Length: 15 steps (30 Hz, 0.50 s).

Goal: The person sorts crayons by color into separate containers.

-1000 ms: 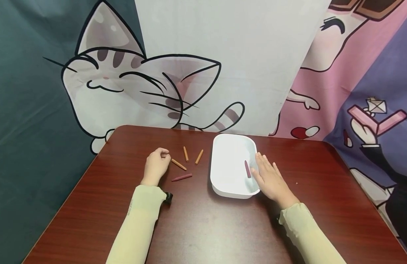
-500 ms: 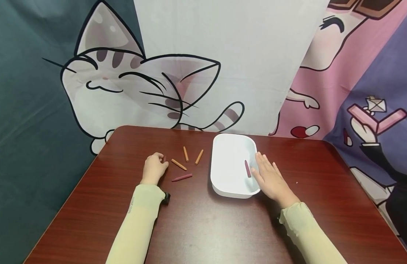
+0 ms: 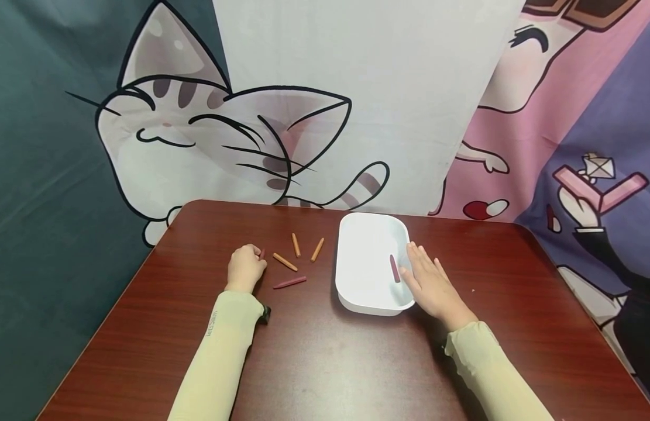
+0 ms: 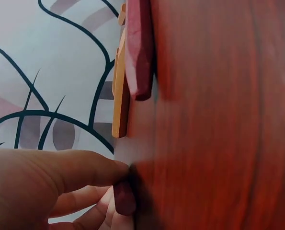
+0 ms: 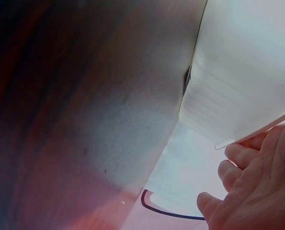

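Note:
On the left side of the table, my left hand (image 3: 245,268) pinches a dark red crayon (image 4: 125,199) between thumb and fingers, low at the tabletop. Its tip shows past the fingers in the head view. Just right of that hand lie another dark red crayon (image 3: 289,283) and an orange crayon (image 3: 285,261). Two more orange crayons (image 3: 295,245) (image 3: 317,249) are a little farther back. A white plastic tray (image 3: 364,257) holds one dark red crayon (image 3: 395,269). My right hand (image 3: 435,286), fingers straight, rests against the tray's right rim.
The brown wooden table (image 3: 325,362) has rounded far corners. Behind it hangs a cloth backdrop (image 3: 409,88) with a cartoon cat and other figures. The tray's side wall (image 5: 238,86) rises beside the right fingers.
My left hand has drawn slightly back from the orange crayon and lowered, its fingers closing on a dark red crayon. The right hand and tray have stayed in place.

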Each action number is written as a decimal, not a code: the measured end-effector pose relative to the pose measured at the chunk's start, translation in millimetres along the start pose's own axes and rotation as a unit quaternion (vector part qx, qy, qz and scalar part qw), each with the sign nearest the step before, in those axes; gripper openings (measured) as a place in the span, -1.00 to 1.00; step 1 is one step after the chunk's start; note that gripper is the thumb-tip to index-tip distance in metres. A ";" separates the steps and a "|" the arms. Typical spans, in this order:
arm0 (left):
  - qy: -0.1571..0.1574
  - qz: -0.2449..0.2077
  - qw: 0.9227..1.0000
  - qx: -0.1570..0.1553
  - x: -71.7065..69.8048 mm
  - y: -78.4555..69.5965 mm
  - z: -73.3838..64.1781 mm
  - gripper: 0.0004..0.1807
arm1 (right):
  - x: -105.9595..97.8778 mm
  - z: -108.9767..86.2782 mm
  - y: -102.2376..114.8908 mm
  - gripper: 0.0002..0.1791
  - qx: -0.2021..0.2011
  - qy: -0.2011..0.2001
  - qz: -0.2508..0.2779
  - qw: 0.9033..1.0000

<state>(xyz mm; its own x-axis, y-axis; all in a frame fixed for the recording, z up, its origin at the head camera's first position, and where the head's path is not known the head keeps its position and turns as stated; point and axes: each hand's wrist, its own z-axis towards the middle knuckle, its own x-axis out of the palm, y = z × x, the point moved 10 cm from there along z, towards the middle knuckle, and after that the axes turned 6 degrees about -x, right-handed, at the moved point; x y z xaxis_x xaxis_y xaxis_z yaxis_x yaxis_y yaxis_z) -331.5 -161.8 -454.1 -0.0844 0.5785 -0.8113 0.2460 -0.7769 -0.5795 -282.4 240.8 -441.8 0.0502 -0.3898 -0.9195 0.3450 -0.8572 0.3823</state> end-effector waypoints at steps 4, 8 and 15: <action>0.004 -0.005 1.000 -0.002 -1.0 1.7 -1.2 -0.74 | 0.6 -0.3 0.0 -0.18 0.001 0.001 0.000 1.000; 0.003 -0.027 1.000 -0.001 -2.2 3.0 -2.2 -0.71 | 0.2 -0.2 0.8 -0.19 -0.002 -0.001 -0.002 1.000; 0.038 -0.118 0.992 -0.014 2.6 4.1 -3.7 -0.67 | 0.5 0.1 -0.4 -0.18 0.001 -0.001 -0.002 1.000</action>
<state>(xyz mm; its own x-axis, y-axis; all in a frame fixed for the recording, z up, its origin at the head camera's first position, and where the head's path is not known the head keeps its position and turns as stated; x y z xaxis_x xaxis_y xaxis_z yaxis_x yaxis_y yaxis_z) -327.2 -162.5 -458.3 -0.0693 0.7621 -0.6437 0.2541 -0.6105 -0.7501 -282.6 240.9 -442.4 0.0476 -0.3863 -0.9211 0.3437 -0.8595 0.3782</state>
